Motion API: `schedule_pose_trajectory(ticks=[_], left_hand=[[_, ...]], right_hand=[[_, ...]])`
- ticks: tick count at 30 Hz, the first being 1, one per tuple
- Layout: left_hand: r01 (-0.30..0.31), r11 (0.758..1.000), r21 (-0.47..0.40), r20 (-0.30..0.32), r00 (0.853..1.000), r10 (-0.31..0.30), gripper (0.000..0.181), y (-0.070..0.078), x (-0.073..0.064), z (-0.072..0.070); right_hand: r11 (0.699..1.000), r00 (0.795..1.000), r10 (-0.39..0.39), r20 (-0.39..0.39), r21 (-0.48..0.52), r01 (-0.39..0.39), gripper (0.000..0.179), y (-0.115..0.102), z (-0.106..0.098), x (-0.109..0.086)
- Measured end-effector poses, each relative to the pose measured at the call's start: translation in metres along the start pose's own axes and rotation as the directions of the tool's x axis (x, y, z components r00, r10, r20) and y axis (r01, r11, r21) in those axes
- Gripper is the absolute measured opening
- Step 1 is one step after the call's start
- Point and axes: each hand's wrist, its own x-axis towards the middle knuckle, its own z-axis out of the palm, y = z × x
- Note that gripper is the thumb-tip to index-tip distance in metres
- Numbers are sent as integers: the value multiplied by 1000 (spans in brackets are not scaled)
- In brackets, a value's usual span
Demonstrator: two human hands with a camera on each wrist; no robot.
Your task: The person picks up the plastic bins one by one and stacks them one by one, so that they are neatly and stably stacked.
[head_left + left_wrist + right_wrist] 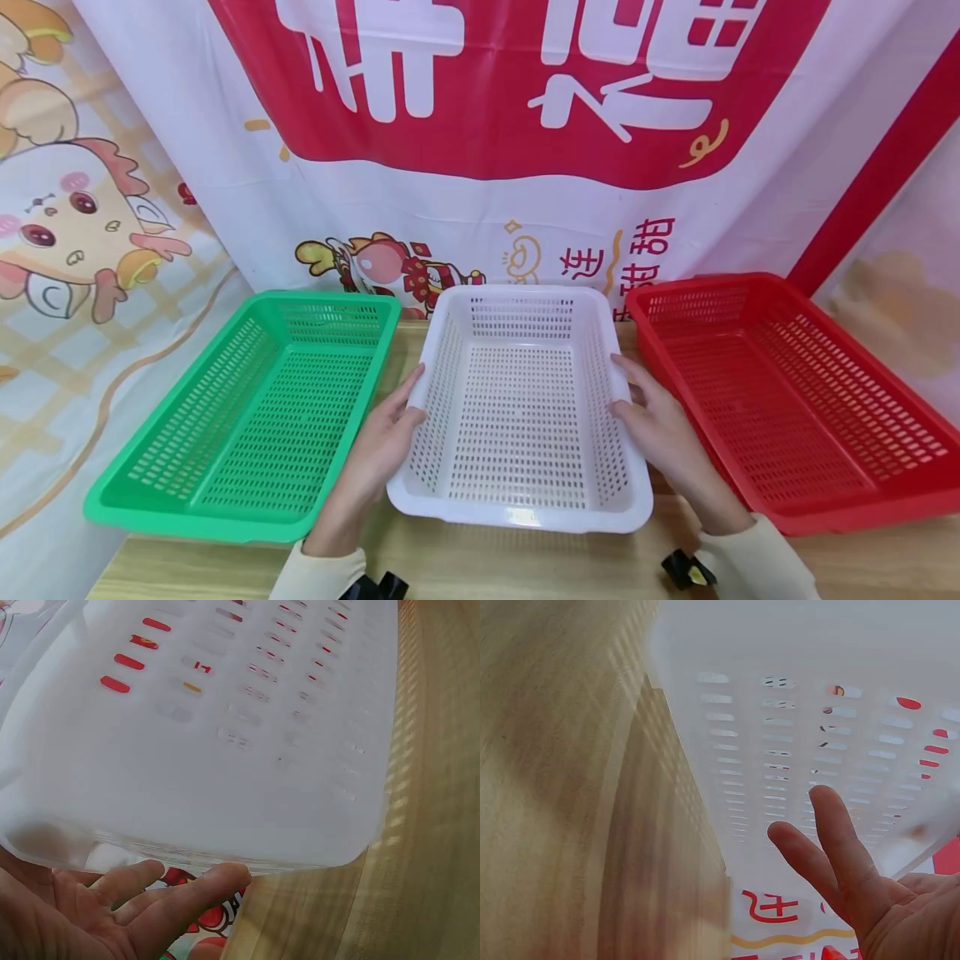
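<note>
Between my two hands is a white plastic basket [517, 521] with slotted walls and floor; nothing lies in it. My left hand [384, 437] grips its left rim, thumb at the rim and fingers along the outer side. On the opposite side my right hand [663, 421] holds the right rim. The left wrist view has the white basket's wall [195, 787] above the fingers [187, 900]. In the right wrist view, two fingers [844, 844] extend against the slotted wall [780, 652]. Whether the basket touches the table cannot be told.
A green basket [202, 527] stands at the left, a red basket [877, 521] at the right, each close beside a forearm. All are on a light wooden table [480, 567]. Behind hangs a printed red and white cloth [480, 200]; another printed cloth [97, 367] covers the left side.
</note>
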Motion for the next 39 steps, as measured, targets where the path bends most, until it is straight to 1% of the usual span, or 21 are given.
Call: schedule_pose_trajectory(ticks=[4,8,12,16,19,22,25,27,32,34,37,39], left_hand=[[-2,1000,-11,-20,1000,2,63,2,-4,-1],[-9,999,-38,-21,1000,8,62,5,-8,-1],[-26,998,-51,-21,999,25,62,10,-12,-2],[-40,998,-48,-22,999,39,61,17,-16,-3],[-53,997,-51,-10,999,53,61,24,-19,-5],[-64,996,-64,5,998,65,61,32,-21,-6],[-73,995,-64,3,997,73,61,41,-22,-5],[-78,995,-58,1,997,78,60,47,-23,-2],[-106,992,-72,13,994,107,60,61,-25,7],[-124,988,-94,27,992,127,60,66,-25,11],[-164,979,-122,40,985,170,59,74,-26,17],[-190,974,-124,44,979,197,59,79,-27,21]], right_hand=[[1000,1000,-15,1,-3,15,73,-3,-2,-2],[999,999,-36,-7,-11,36,72,-8,-4,-5],[998,998,-52,-32,-36,50,71,-16,-8,-8],[997,998,-42,-41,-59,40,72,-25,-14,-13],[998,998,-44,-33,-41,43,73,-29,-19,-16],[998,998,-64,-28,-23,63,76,-31,-25,-18],[996,996,-83,-26,-19,83,79,-34,-34,-19],[997,997,-75,-16,-11,75,81,-35,-41,-19],[1000,1000,-3,24,24,3,82,-39,-64,-19],[1000,999,16,31,16,-17,82,-40,-74,-19],[999,999,26,33,-21,-26,82,-40,-88,-17],[998,999,38,28,-49,-36,81,-40,-97,-16]])
